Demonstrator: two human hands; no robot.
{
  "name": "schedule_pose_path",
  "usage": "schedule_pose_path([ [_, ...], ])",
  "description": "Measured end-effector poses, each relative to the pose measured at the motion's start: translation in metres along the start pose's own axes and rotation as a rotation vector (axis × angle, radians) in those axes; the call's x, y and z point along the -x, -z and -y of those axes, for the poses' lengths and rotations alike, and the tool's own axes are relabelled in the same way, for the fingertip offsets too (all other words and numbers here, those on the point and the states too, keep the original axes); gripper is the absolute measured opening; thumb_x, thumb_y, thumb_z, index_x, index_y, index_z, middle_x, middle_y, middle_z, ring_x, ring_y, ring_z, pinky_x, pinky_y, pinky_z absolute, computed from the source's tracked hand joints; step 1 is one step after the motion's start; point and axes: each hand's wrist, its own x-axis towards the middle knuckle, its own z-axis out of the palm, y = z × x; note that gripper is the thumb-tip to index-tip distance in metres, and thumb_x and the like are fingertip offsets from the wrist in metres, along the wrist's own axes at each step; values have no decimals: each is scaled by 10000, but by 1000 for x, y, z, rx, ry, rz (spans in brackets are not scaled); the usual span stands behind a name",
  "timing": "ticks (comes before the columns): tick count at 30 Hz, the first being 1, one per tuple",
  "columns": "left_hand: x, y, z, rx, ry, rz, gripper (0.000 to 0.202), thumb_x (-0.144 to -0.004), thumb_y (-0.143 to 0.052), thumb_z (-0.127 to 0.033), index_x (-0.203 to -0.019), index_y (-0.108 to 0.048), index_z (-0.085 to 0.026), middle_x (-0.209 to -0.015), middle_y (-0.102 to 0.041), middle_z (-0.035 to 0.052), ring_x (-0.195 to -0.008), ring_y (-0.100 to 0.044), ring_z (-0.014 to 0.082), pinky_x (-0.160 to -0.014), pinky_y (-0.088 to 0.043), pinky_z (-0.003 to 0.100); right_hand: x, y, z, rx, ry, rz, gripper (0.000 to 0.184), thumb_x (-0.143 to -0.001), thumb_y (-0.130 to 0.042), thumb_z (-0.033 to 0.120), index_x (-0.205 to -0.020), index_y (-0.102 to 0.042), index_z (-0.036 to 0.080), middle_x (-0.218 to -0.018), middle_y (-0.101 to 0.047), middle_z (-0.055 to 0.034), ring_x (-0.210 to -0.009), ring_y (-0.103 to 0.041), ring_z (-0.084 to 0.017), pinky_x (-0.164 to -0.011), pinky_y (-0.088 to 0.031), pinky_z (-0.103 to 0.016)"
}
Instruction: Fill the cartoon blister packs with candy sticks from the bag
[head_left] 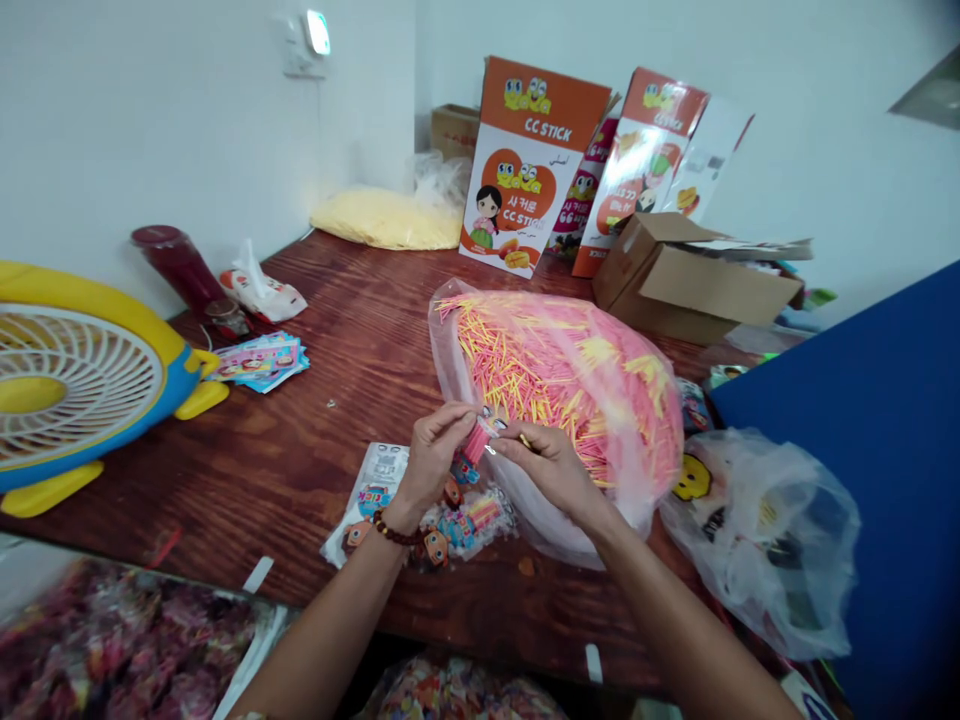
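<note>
My left hand (429, 458), a beaded bracelet at its wrist, is closed in a pinch on a small clear packet (477, 442) with pink sticks inside. From the other side, my right hand (551, 468) pinches the packet's edge, and a small yellow bit shows by its fingers. Just behind both hands lies a large clear plastic bag (442, 345) full of thin pink and yellow sticks (517, 375). Below the hands are several small printed packets (469, 525), some with pink and yellow sticks. A stack of flat printed pouches (375, 480) lies partly behind my left wrist.
A yellow and blue fan (82, 375) stands left, near printed sleeves (266, 360), a tissue pack (262, 292) and a dark red bottle (184, 268). Behind are printed cartons (529, 165) and an open cardboard box (705, 290). A clear bag (795, 540) lies right, beside a blue panel (877, 440).
</note>
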Motion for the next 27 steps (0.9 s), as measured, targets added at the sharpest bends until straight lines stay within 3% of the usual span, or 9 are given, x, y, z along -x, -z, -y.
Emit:
schedule_pose_path([
  [5, 2, 15, -8, -103, -61, -42, 165, -860, -646, -291, -868, -768, -180, -928, -712, 46, -904, -630, 169, -849, -480, 272, -10, -9, 5, 76, 13, 42, 249, -844, -644, 397, -720, -734, 202, -597, -582, 32, -571, -472, -116, -552, -346, -236],
  [8, 3, 24, -12, -120, -27, -44, 184, -864, -641, -303, -882, -776, -179, -924, -731, 44, -889, -638, 169, -838, -482, 272, -16, -14, 7, 19, -1, 58, 223, -819, -647, 382, -722, -752, 210, -629, -642, 20, -608, -529, -135, -590, -400, -249],
  [12, 5, 40, -17, 0, 154, -3, 249, -819, -704, -349, -984, -770, -174, -954, -750, 50, -848, -647, 166, -812, -500, 282, -22, -23, 9, -135, -77, 5, 180, -758, -690, 369, -718, -761, 209, -636, -657, 11, -627, -546, -142, -603, -426, -260],
  [15, 9, 53, -20, 64, 339, 153, 305, -729, -790, -332, -975, -765, -153, -911, -749, 51, -792, -647, 155, -766, -503, 270, -21, -33, 8, -261, -158, -70, 195, -723, -722, 386, -713, -754, 194, -540, -559, 28, -549, -472, -116, -520, -371, -242],
  [17, 13, 58, -21, 31, 390, 218, 296, -686, -822, -319, -910, -762, -134, -857, -737, 43, -756, -632, 143, -735, -491, 253, -16, -39, 6, -328, -189, -96, 221, -699, -741, 403, -667, -726, 185, -505, -500, 41, -519, -429, -103, -491, -338, -236],
  [23, 28, 55, -15, -94, 402, 212, 250, -687, -806, -317, -825, -726, -124, -777, -692, 14, -676, -576, 117, -658, -455, 232, -2, -31, 2, -327, -235, 18, 226, -700, -757, 400, -731, -706, 182, -540, -490, 67, -502, -383, -78, -507, -327, -227],
  [27, 35, 48, -7, -173, 423, 286, 224, -708, -777, -334, -754, -720, -123, -699, -673, 10, -637, -560, 120, -625, -434, 232, 0, -19, -6, -207, -182, 114, 240, -718, -737, 407, -707, -712, 169, -588, -546, 46, -549, -426, -88, -549, -333, -231],
])
